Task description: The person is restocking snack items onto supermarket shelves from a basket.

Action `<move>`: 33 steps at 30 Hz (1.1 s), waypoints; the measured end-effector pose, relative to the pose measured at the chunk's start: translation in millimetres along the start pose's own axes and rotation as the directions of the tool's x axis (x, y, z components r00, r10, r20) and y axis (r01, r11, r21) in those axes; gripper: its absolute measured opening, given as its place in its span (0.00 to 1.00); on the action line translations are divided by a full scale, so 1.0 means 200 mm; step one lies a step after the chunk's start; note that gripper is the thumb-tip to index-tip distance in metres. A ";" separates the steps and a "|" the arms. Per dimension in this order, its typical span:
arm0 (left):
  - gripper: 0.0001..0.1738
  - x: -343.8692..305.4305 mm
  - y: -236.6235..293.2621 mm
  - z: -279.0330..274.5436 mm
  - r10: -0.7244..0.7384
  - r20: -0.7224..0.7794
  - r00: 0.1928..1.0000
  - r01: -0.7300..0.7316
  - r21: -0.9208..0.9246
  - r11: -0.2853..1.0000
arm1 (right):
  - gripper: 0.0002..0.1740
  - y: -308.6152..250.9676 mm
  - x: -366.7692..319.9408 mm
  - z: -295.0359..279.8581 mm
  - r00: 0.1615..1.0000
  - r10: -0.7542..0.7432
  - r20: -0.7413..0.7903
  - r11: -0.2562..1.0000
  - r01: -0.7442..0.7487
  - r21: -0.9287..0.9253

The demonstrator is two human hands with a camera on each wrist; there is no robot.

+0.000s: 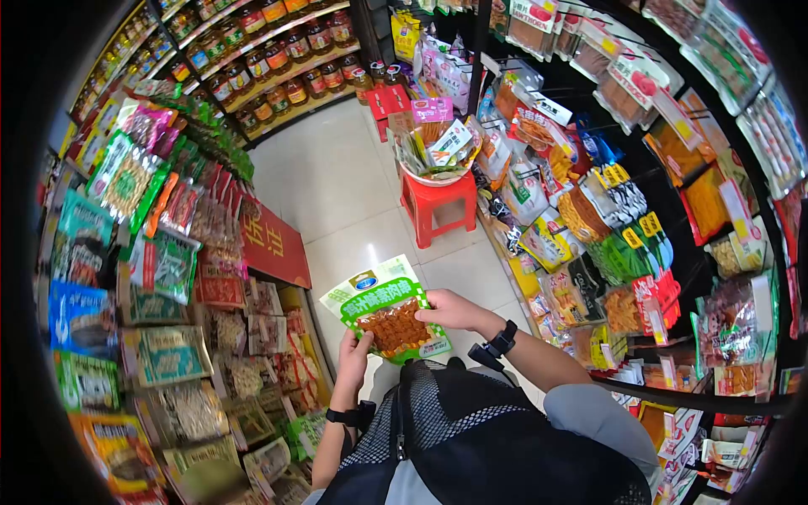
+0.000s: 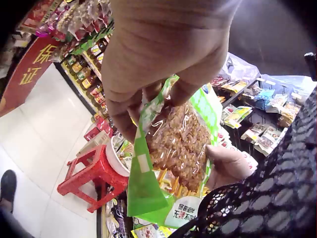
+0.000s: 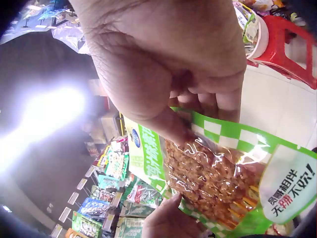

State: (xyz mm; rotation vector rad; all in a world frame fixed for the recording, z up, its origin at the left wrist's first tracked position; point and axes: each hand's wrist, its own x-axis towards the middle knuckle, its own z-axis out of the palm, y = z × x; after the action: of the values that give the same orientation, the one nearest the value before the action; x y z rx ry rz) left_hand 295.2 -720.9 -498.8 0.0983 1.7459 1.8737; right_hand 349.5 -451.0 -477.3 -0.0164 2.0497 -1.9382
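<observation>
A green and white snack packet [image 1: 394, 324] with a clear window over brown food is held in front of the body. My left hand [image 1: 353, 353] grips its lower left edge, thumb on the front. On the opposite edge my right hand [image 1: 454, 310] pinches it, fingers behind. In the left wrist view the left hand [image 2: 168, 49] curls over one side of the packet [image 2: 178, 144], and the right hand [image 2: 229, 166] holds the other. The right wrist view has the right hand [image 3: 168, 59] on the packet's top edge and the left hand [image 3: 173, 220] at its lower edge.
Racks of hanging snack bags [image 1: 172, 353] stand on the left, and more packets [image 1: 581, 210] hang on the right. A red stool [image 1: 438, 206] bears a basket of packets ahead on the tiled floor [image 1: 324, 168]. Jar shelves [image 1: 286, 76] line the back.
</observation>
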 end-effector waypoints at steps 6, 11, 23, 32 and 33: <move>0.18 0.82 0.19 -0.21 0.004 0.072 0.997 -0.003 -0.022 1.000 | 0.16 -0.05 0.72 -0.30 0.985 -0.024 -0.172 0.999 0.020 -0.029; 0.19 1.42 0.46 -0.37 0.012 0.165 0.986 -0.014 0.011 1.000 | 0.19 -0.24 1.24 -0.53 0.973 0.053 -0.226 0.996 -0.067 -0.057; 0.17 2.68 0.83 -0.08 -0.106 0.580 0.808 -0.044 0.239 0.970 | 0.20 -0.25 1.62 -1.13 0.774 0.184 -0.606 0.972 -0.050 0.231; 0.17 3.57 1.03 0.32 -0.204 0.682 0.702 -0.071 0.352 0.933 | 0.17 0.02 2.06 -1.69 0.558 0.183 -0.809 0.955 0.094 0.281; 0.17 3.65 1.04 0.37 -0.199 0.714 0.671 -0.141 0.387 0.911 | 0.17 0.02 2.07 -1.73 0.523 0.192 -0.831 0.959 0.078 0.271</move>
State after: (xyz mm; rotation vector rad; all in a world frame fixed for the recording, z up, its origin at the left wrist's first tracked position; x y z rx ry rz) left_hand -356.2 -324.7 -528.9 0.8765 1.4679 1.1181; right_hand -124.3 -208.1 -562.4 1.3319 2.1587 -2.4433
